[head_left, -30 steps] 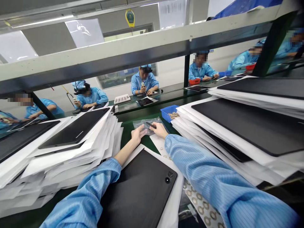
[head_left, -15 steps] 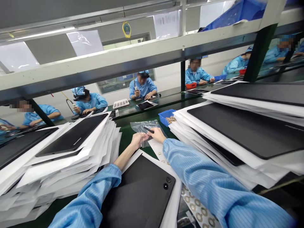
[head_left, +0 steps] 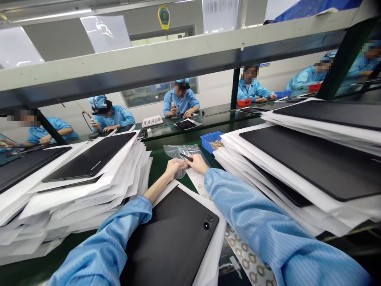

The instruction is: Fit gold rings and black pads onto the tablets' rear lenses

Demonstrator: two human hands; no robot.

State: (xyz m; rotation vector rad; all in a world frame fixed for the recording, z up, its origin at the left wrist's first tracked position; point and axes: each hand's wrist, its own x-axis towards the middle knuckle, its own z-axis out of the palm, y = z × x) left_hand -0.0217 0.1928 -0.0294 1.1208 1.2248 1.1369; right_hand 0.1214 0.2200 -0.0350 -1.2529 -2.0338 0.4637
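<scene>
My left hand (head_left: 175,166) and my right hand (head_left: 197,163) meet at a clear plastic bag (head_left: 182,152) lying on the green belt beyond a black tablet back cover (head_left: 175,242). The left fingers are curled onto the bag's near edge. The right hand pinches a small dark piece (head_left: 186,157) at the bag's mouth. The cover lies face down on a white sheet in front of me, its camera holes at the right. A sheet of ring-shaped stickers (head_left: 253,267) lies under my right forearm.
Tall stacks of black covers between white sheets stand at the left (head_left: 89,163) and at the right (head_left: 312,159). A small blue bin of parts (head_left: 212,142) sits behind the bag. Several people in blue coats work across the line.
My left hand has slid right and closed onto the bag's edge, meeting the right hand. The right hand stayed at the bag's mouth with the dark piece.
</scene>
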